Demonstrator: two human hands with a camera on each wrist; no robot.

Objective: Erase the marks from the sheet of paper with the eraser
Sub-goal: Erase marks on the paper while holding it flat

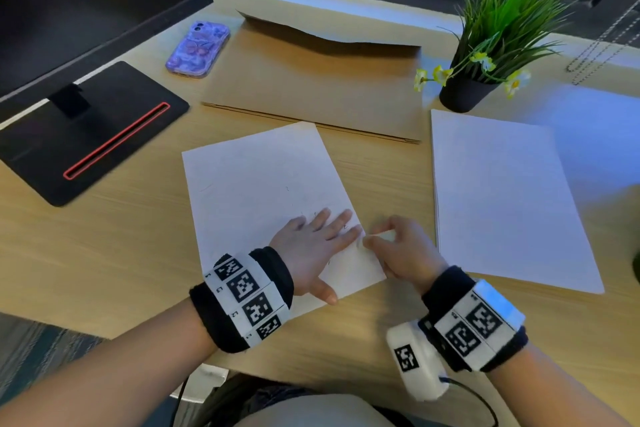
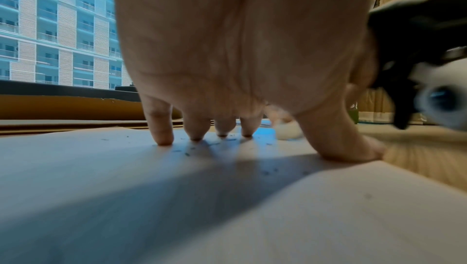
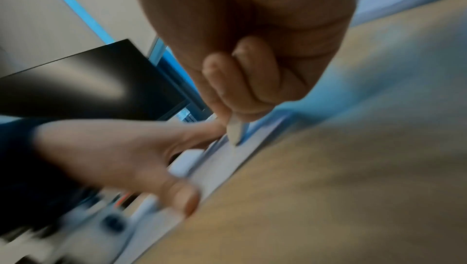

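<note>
A white sheet of paper [image 1: 256, 184] with faint pencil marks lies tilted on the wooden desk. My left hand [image 1: 311, 243] presses flat on its lower right part, fingers spread; its fingertips [image 2: 161, 138] touch the sheet of paper [image 2: 126, 188] among grey eraser crumbs. My right hand [image 1: 398, 246] pinches a white eraser [image 1: 381, 236] at the sheet's right edge, just beside my left fingertips. In the right wrist view the eraser [image 3: 235, 131] points its tip down onto the paper's edge [image 3: 227, 160]. The left wrist view shows the eraser [image 2: 288, 131] blurred behind my thumb.
A second white sheet [image 1: 502, 198] lies to the right. A brown cardboard folder [image 1: 311, 87] lies behind the sheets, with a purple phone [image 1: 198, 48] at its left. A monitor base [image 1: 90, 132] stands far left, a potted plant [image 1: 485, 55] at the back right.
</note>
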